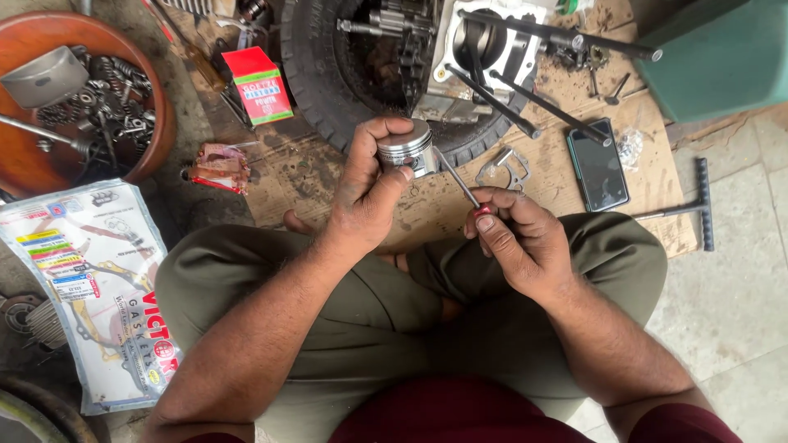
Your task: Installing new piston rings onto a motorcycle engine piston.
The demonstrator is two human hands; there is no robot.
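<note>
My left hand [369, 184] grips a shiny metal piston [408, 148], holding it up over my crossed legs. My right hand [517, 242] holds a small screwdriver [461, 187] with a red handle. Its thin shaft points up and left, and the tip touches the piston's side. Beyond my hands an engine block [476, 57] with long studs rests on a black tyre [320, 90].
A brown bowl [160, 123] of springs and small parts sits at the far left, with a gasket pack [90, 287] below it. A red box [258, 82], a phone [598, 164], a flat gasket [505, 171] and a T-handle wrench [698, 205] lie on the cardboard [648, 221].
</note>
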